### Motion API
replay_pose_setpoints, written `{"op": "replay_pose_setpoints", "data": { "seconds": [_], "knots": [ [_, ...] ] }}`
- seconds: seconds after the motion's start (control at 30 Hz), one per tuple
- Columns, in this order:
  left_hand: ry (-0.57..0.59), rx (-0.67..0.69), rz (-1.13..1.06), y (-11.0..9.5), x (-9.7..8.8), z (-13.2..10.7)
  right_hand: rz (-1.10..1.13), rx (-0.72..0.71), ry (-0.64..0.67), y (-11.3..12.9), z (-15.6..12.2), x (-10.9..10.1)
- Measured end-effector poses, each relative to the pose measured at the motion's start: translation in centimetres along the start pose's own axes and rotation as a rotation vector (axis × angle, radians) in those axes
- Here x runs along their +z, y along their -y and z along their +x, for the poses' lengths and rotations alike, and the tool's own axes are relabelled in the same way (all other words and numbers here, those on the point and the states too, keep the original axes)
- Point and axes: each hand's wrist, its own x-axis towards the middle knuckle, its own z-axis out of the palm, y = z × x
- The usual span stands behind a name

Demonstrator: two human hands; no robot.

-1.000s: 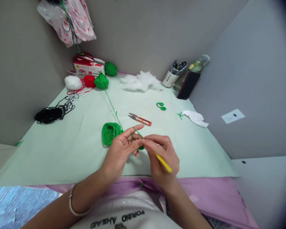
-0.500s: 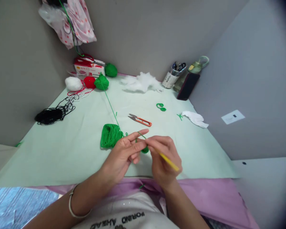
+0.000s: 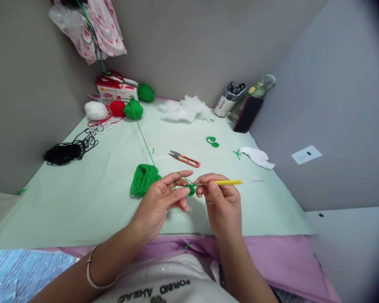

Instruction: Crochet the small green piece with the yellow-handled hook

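Observation:
Between thumb and fingers my left hand [image 3: 161,200] pinches a small green crochet piece [image 3: 191,190], its index finger stretched out with green yarn over it. My right hand [image 3: 222,200] is closed around the yellow handle of a crochet hook [image 3: 229,182], which lies nearly level. The hook's left end reaches the green piece; its other thin metal tip points right. Just behind my left hand rests a green yarn skein [image 3: 143,180]. A strand runs from the area of the hands back to a green yarn ball [image 3: 133,109].
Orange thread snips [image 3: 185,159] lie beyond my hands. Farther back are white stuffing [image 3: 186,109], a pen cup [image 3: 225,103], a phone [image 3: 249,114] and a box [image 3: 118,90]. Black yarn [image 3: 65,152] sits left; small green pieces [image 3: 212,142] and white fabric [image 3: 257,157] lie right.
My right hand has turned the crochet hook from slanting down toward me to nearly level, pointing right. My left hand keeps its hold, shifted slightly in view.

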Motion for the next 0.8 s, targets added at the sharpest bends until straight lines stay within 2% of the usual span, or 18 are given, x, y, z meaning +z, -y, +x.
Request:
{"op": "replay_pose_setpoints", "data": {
  "seconds": [0.17, 0.3, 0.43, 0.53, 0.63, 0.73, 0.8],
  "knots": [
    [0.022, -0.026, -0.015, -0.3, 0.0, -0.2, 0.089, 0.047, 0.021, 0.5, 0.5, -0.1],
    [0.004, -0.023, 0.042, -0.5, 0.0, -0.3, -0.025, -0.043, 0.019, 0.6, 0.1, -0.4],
    [-0.028, 0.064, 0.162, -0.5, -0.1, -0.3, -0.259, -0.210, 0.043, 1.1, -0.7, -0.6],
    [-0.083, 0.149, 0.262, -0.2, 0.0, -0.4, -0.509, -0.434, 0.108, 1.2, -1.3, -0.6],
    [-0.153, 0.196, 0.261, 0.1, 0.4, -0.5, -0.784, -0.688, 0.188, 0.3, -1.7, -0.7],
    [-0.108, 0.112, 0.128, 0.0, 0.6, -0.5, -0.935, -0.825, 0.142, -0.6, -1.7, -0.8],
    [-0.031, -0.025, 0.016, -0.3, 0.4, -0.3, -0.853, -0.750, 0.108, -0.7, -1.6, -0.7]
  ]
}}
